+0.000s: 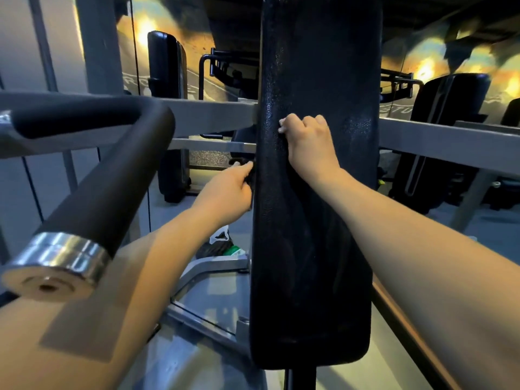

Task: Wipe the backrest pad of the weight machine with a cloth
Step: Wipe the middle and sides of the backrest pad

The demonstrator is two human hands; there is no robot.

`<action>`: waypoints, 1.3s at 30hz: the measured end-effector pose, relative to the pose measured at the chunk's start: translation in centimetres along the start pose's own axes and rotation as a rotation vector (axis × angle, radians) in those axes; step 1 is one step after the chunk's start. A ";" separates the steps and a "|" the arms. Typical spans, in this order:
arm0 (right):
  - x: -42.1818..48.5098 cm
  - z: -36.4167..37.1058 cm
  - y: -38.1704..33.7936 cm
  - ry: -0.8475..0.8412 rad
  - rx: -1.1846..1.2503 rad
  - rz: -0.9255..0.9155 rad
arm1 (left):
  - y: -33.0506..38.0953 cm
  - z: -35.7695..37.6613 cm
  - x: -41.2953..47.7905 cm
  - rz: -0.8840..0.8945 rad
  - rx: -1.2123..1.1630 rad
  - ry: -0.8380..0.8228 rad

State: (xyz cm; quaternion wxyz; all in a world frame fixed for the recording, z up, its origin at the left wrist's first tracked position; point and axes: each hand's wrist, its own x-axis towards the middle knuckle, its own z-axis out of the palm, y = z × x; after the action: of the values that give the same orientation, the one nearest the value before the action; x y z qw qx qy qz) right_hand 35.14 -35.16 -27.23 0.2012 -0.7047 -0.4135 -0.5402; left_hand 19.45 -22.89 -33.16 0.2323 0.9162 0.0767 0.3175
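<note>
Backrest pad (pixel 315 220) under right hand (pixel 306 136), fingers curled.

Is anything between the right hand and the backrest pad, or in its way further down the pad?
Nothing visible. The right hand lies directly on the backrest pad, with at most the cloth beneath it, too dark to make out. The pad face below shows bare. The left hand grips the pad's left edge, and the handle bar stands off to the left.
</note>
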 end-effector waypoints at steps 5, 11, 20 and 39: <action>-9.2 -0.5 -2.7 -0.171 0.134 -0.229 | -1.6 0.2 -1.5 -0.159 0.026 0.087; -6.4 -1.6 -1.1 -0.193 0.108 -0.364 | -1.3 0.6 -1.9 -0.156 0.055 0.049; -7.5 -0.1 -2.7 -0.106 0.118 -0.125 | -1.2 1.7 -1.4 -0.228 -0.099 0.113; -11.6 -2.1 -3.7 -0.177 0.201 -0.099 | 0.5 3.4 -2.4 -0.218 -0.224 0.072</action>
State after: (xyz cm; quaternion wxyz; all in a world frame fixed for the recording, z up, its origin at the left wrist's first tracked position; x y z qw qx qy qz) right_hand 30.04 -38.81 -37.91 0.2067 -0.7046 -0.5162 -0.4410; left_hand 19.69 -25.29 -36.61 0.3631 0.8589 0.1481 0.3294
